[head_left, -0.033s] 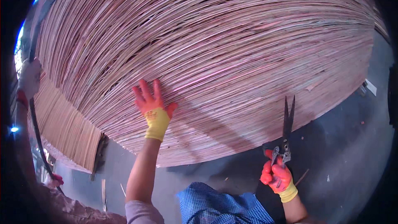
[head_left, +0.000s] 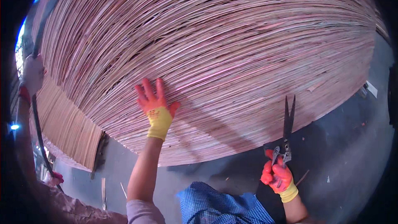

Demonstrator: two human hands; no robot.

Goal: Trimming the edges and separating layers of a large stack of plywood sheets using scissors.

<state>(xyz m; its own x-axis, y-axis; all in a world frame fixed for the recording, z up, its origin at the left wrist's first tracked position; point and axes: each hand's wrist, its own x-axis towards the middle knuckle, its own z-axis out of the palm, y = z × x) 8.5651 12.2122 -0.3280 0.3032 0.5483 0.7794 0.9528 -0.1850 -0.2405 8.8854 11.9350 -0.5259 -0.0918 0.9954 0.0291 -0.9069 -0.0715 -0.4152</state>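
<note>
A tall stack of thin wood veneer sheets (head_left: 232,70) fills most of the view, its layered edges pinkish. My left hand (head_left: 154,101), in a red-coated yellow glove, rests with fingers spread against those edges. In my right hand (head_left: 277,177), gloved alike, is a pair of metal shears (head_left: 287,128), held by the handles. Their dark blades point away from me and are parted a little at the tips. The shears are in front of the stack's lower right part; whether they touch it I cannot tell.
At the left another person's gloved hand (head_left: 33,74) grips a long dark strap (head_left: 38,128). Beyond is a smaller veneer stack (head_left: 68,120). Wood scraps (head_left: 103,193) lie on the grey floor (head_left: 331,157). Blue checked cloth (head_left: 219,203) hangs at my front.
My left hand has shifted very slightly right along the stack. The other person's upper hand and the strap have also moved a little right. My right hand and the shears look unmoved.
</note>
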